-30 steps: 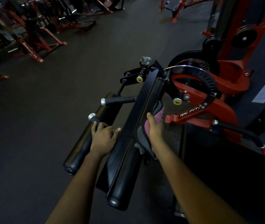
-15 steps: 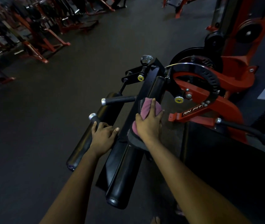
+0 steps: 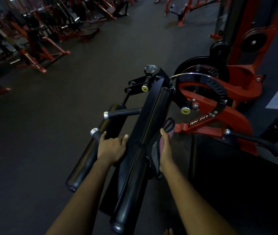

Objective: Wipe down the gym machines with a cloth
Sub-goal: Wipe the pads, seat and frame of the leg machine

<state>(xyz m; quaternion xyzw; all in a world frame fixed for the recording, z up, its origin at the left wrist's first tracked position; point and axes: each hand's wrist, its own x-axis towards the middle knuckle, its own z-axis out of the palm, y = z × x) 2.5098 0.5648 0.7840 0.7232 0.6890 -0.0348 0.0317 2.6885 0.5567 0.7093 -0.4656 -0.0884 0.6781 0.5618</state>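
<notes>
A long black roller pad of the red and black machine runs from the bottom centre up toward its pivot. My right hand lies edge-on along the pad's right side, fingers straight, pressing a pink and grey cloth against it. Part of the cloth hangs below my wrist. My left hand sits left of the pad, with its fingers curled over a black handle with a silver end cap. A second black roller lies further left.
Another short handle sticks out left above my left hand. A black seat pad fills the lower right. Dark rubber floor spreads to the left. Red machine frames stand at the far left and top.
My right hand has slid with the cloth off the top of the pad and back down along its right side. My left hand has stayed on the handle.
</notes>
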